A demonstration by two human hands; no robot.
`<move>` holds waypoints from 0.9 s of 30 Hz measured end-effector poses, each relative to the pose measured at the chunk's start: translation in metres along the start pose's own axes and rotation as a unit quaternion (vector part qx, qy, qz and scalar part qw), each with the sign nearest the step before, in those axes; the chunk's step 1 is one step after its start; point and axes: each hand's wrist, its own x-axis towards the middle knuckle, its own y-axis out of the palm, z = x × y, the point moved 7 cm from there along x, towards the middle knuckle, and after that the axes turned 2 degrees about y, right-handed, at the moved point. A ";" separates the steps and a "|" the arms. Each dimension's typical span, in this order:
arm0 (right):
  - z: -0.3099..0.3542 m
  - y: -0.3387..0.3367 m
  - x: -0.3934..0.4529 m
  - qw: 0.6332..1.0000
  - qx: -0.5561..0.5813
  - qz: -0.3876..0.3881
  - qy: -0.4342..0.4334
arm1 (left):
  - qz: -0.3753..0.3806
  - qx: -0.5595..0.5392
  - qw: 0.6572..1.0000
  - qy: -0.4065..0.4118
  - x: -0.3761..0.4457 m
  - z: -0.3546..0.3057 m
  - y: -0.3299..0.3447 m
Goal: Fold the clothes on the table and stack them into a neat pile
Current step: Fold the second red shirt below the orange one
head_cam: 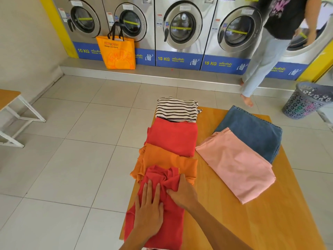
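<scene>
My left hand [148, 209] lies flat on the red shirt [158, 204], the fingers straight and a little spread, pressing the cloth down. My right hand [182, 193] is just beside it, with the fingers curled into a bunched fold of the same red shirt, so it grips the cloth. This shirt lies at the near left edge of the wooden table [261, 222], and its far end rests over an orange garment [167, 161].

Behind the orange garment there is a folded red garment [173, 137], and behind that a folded black-and-white striped shirt [176, 110]; each one overlaps the next, making one row along the left side of the table. On the right side, a folded pink garment [236, 164] lies partly on a folded blue towel [255, 131]. In total I count six pieces of cloth on the table.

On the floor at the far right stands a grey plastic laundry basket [304, 101] with coloured clothes inside. An orange shopping bag [118, 53] stands on the step, leaning against the washing machines [180, 27]; what is inside I cannot tell. I can count four round machine doors and a fifth one open, where another person [266, 56] stands. A second table [9, 100] shows at the left edge.
</scene>
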 end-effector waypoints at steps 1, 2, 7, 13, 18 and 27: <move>-0.001 0.000 0.000 1.000 0.001 -0.002 0.001 | 0.004 0.000 1.000 0.003 0.000 0.000 0.000; -0.001 0.000 0.000 1.000 0.002 -0.005 0.002 | 0.009 0.000 1.000 0.003 -0.001 0.000 0.000; -0.001 0.003 -0.001 1.000 0.010 -0.026 0.009 | 0.015 -0.005 1.000 -0.010 -0.001 0.000 -0.002; 0.002 0.001 0.001 1.000 0.006 0.004 0.007 | 0.029 -0.054 0.997 -0.036 0.005 -0.008 -0.011; -0.001 -0.007 0.005 0.995 0.030 0.087 -0.024 | -0.057 -0.146 0.985 -0.075 0.023 -0.027 -0.048; -0.062 -0.087 0.010 0.994 0.093 0.062 -0.005 | -0.093 -0.186 0.978 -0.008 0.092 -0.096 -0.082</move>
